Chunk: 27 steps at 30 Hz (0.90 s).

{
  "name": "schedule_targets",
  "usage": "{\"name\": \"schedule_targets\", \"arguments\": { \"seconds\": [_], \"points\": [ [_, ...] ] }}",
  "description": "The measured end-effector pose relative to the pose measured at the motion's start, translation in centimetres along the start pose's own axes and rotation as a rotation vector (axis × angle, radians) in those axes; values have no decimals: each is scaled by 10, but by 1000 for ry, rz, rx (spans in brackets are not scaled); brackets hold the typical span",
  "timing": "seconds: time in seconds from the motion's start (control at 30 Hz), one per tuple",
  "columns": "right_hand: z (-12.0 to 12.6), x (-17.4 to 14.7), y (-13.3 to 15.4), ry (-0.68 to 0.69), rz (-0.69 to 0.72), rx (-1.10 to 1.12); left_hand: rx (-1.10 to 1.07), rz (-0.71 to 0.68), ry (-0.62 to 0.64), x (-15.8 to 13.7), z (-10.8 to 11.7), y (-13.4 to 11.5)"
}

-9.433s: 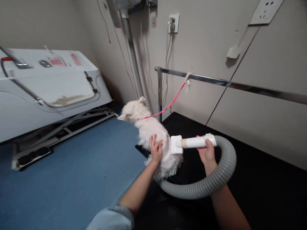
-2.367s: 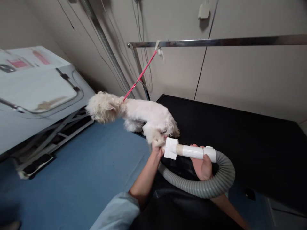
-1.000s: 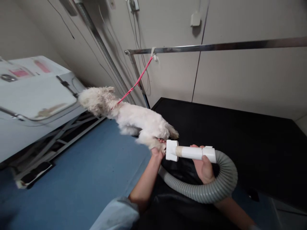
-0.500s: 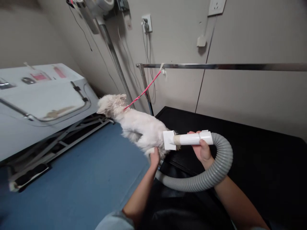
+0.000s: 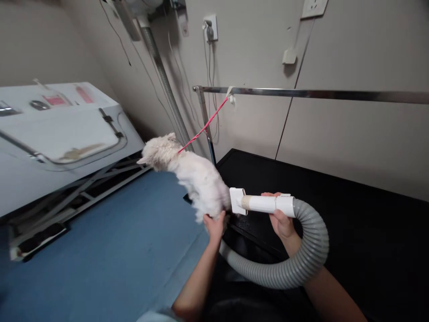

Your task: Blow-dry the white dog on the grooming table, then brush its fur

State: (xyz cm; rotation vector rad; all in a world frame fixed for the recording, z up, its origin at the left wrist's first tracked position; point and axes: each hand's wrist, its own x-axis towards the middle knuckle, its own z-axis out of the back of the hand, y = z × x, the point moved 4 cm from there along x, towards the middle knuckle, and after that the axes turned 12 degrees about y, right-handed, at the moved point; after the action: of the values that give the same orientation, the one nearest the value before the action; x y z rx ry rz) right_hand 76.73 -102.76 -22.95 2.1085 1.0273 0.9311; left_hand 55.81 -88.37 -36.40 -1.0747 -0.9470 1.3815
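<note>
A small white dog point(image 5: 203, 176) stands at the left end of the black table point(image 5: 268, 172), its head turned left. A pink leash point(image 5: 208, 123) runs from its neck up to a metal bar. My left hand point(image 5: 215, 228) is closed about the fur of its hind leg, low at the rear; some fingertips are lost in the coat. In my right hand point(image 5: 283, 221) is a white dryer nozzle point(image 5: 263, 204) with a flat, wide head, pointed left at the dog's rump. A grey ribbed hose point(image 5: 311, 232) loops from its back end, down and left under my forearm.
The metal bar point(image 5: 284, 93) crosses above the table along the wall. On the left stands a white bathing tub point(image 5: 40, 134) with pink bottles point(image 5: 55, 99) on its ledge. A wall dryer's hose point(image 5: 162, 74) and a plugged socket point(image 5: 210, 29) are behind. Blue floor point(image 5: 134, 241) lies below.
The dog's rear has swung down and its body is more curved. My left hand has shifted slightly down with it. The nozzle is a little lower, its head now beside the rump.
</note>
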Motion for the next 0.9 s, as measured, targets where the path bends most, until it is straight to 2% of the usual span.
{"name": "schedule_targets", "arguments": {
  "seconds": [0.1,0.2,0.33,0.47,0.57,0.7,0.8,0.9],
  "points": [
    [-5,3,-8,-5,-17,-6,-96,-65,28,15,-8,-34],
    [-4,3,-10,-49,40,-40,-122,-138,108,20,-20,-56],
    [1,-2,-6,-21,44,-60,-62,-168,194,12,-25,-56],
    [3,-2,-2,41,17,-101,17,-181,240,3,-14,-52],
    [4,5,1,26,10,-138,130,-231,270,0,-4,-59],
    [-1,18,2,111,-22,-133,226,-257,292,3,3,-69],
    [-2,26,4,81,1,-164,246,-272,288,6,3,-72],
    [-5,32,2,140,4,-149,227,-351,368,13,5,-77]
  ]
}}
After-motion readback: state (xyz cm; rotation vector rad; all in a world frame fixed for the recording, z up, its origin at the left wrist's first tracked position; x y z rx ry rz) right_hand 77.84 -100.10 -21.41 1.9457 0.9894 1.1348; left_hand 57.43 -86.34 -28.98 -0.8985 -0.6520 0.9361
